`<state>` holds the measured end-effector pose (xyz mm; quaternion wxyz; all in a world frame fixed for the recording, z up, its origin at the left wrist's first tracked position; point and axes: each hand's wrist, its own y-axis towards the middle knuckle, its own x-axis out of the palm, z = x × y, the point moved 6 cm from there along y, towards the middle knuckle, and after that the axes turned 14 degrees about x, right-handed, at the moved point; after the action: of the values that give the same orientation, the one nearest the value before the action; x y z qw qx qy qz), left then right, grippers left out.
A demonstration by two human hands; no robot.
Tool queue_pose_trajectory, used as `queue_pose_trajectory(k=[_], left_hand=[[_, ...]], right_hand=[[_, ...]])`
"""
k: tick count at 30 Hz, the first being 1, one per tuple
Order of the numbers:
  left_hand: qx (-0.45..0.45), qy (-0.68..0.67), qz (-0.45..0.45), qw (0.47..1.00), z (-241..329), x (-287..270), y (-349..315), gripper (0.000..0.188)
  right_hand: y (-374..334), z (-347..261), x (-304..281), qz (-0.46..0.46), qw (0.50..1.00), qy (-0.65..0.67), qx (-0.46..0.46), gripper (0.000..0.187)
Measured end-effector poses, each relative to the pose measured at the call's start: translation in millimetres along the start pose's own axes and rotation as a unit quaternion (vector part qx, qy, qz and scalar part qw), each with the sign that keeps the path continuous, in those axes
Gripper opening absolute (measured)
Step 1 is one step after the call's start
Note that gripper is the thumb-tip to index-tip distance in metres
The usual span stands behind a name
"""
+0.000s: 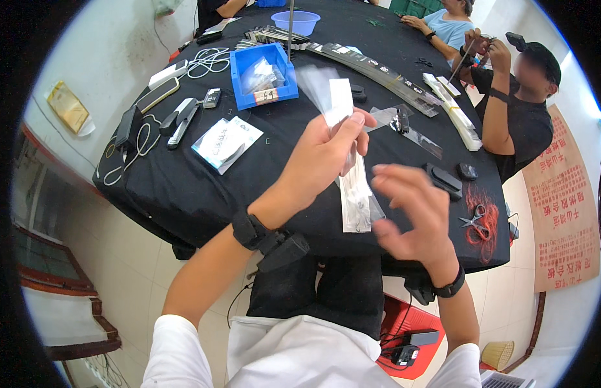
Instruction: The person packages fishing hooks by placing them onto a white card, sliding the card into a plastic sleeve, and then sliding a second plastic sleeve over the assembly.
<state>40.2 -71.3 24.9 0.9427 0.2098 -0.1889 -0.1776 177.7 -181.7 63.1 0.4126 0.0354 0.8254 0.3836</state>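
My left hand (326, 150) is closed over the table's near middle, thumb and fingers pinching a white strip (340, 94) that stands up past the fingertips. A clear plastic sleeve (313, 87), smeared by motion, rises beside the strip; whether the fingers grip it too, I cannot tell. Below that hand lies a narrow stack of white strips in clear wrap (356, 204), pointing toward me. My right hand (417, 216) hovers just right of the stack, slightly blurred, its fingers apart and nothing in them.
A blue bin (263, 97) of small clear packets stands beyond my left hand. At left are a stapler (182, 123) and a white packet (226, 143). Scissors (472, 218) lie on red threads at right. Long strip bundles (378, 70) stretch behind; a co-worker (517, 97) sits at right.
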Motion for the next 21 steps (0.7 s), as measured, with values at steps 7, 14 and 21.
queue_pose_trajectory(k=[7,14,21], left_hand=[[0.163,0.176,-0.058,0.969,51.7,-23.8,19.0,0.029],[0.135,0.179,-0.055,0.973,47.7,-38.1,12.8,0.026],[0.083,0.193,-0.067,0.975,45.7,-50.6,2.1,0.026]], right_hand=[[-7.4,31.5,23.7,0.003,0.959,-0.164,0.231,0.053],[-6.5,40.8,54.3,-0.081,0.904,-0.213,0.361,0.056],[-7.1,50.0,49.3,-0.154,0.859,-0.112,0.475,0.049]])
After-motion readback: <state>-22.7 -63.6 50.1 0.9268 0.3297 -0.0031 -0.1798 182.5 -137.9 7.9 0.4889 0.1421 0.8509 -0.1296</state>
